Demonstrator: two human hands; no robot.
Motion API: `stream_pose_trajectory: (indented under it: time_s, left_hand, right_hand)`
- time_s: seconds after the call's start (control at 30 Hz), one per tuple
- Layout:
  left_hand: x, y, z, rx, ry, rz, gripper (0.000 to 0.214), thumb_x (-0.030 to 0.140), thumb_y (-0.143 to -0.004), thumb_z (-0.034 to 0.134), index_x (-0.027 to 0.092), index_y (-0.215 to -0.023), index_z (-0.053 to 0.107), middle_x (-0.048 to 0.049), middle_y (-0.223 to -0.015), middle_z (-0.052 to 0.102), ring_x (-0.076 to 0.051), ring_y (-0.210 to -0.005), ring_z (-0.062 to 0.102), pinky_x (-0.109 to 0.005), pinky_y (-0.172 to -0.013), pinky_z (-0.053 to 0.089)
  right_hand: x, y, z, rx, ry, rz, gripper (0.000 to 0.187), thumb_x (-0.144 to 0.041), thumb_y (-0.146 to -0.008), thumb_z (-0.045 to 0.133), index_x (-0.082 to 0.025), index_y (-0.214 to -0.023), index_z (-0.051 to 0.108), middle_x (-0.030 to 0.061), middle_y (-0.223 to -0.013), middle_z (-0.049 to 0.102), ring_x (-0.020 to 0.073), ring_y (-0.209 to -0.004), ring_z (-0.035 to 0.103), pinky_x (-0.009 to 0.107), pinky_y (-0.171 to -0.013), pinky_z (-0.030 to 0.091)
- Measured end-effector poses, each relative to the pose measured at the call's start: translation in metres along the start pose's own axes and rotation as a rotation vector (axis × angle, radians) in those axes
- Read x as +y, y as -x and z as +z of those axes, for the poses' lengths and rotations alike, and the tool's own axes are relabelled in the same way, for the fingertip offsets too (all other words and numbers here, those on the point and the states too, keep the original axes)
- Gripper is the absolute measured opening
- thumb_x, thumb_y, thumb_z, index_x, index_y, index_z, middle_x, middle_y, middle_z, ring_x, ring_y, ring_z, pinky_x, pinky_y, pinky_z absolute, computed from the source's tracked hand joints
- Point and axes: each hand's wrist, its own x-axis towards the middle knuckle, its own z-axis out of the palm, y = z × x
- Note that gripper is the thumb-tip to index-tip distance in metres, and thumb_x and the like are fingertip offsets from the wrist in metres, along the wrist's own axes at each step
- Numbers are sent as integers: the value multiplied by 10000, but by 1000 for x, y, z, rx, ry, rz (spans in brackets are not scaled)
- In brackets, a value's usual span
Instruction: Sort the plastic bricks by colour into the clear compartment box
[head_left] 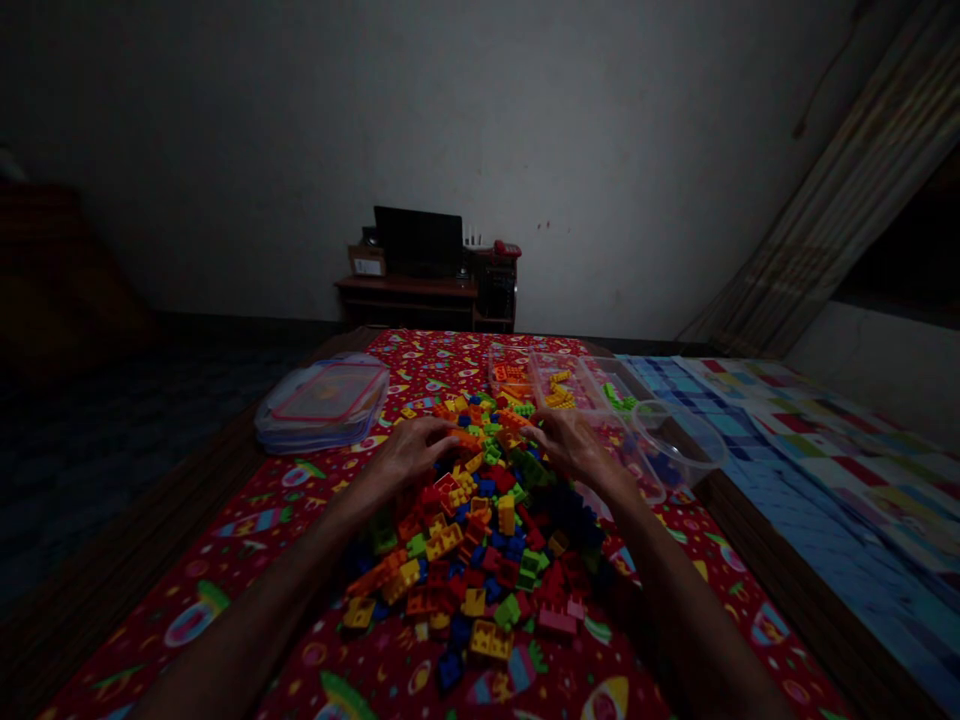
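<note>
Left hand (411, 449) loosely curled, thumb and fingers pinching an orange brick (468, 438), right hand (568, 442) likewise pinching a second orange brick (513, 420), both at the far part of a mixed brick pile (444, 541), on a red-covered table (442, 348), clear containers (570, 368) just beside the right hand.

Left hand (414, 448), right hand (568, 442): apart, level, both curled inward | left forearm (300, 562), right forearm (671, 570): bare, extended forward, converging behind them
</note>
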Motion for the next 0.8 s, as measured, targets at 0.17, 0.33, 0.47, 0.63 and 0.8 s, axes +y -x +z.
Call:
stream_pose_trajectory:
  time_s: [0.17,0.33,0.47,0.63,0.8]
  left_hand:
    - [-8,-1,3,-13,2,24,374,463,-846,444,207,-915,708,-37,-941,729,-194,-841,655,-259,-735,473]
    - [-11,-2,4,27,13,45,390,487,-846,453,195,-904,705,-54,-943,723,-207,-855,656,-283,-759,480]
    - [-10,-2,-1,65,38,7,359,454,-828,489,203,-987,691,-52,-1024,714,-214,-903,653,-307,-811,496]
    - [-13,-4,-5,70,54,-27,356,385,-822,486,185,-1047,676,-71,-1075,704,-230,-937,653,-341,-869,494]
    - [-20,-5,2,68,41,-3,370,429,-809,494,184,-1000,694,-74,-1053,708,-235,-929,653,-356,-867,502]
  right_hand:
    - [10,-12,5,32,-71,4,387,-435,-899,458,-139,-709,621,-14,-569,518,83,-514,422,221,-514,238]
    - [24,-75,-3,111,-91,132,403,-424,-889,483,-119,-660,609,16,-572,576,95,-522,510,204,-514,292]
    - [27,-113,-7,83,-161,247,356,-416,-903,482,-103,-802,620,44,-641,632,92,-513,547,185,-516,340]
    - [14,-82,14,-46,-210,5,374,-363,-925,429,-103,-787,660,49,-669,645,108,-592,579,187,-542,356]
    - [-1,-36,24,-146,-77,-91,213,-271,-833,551,-147,-941,686,59,-824,676,152,-718,590,228,-627,380]
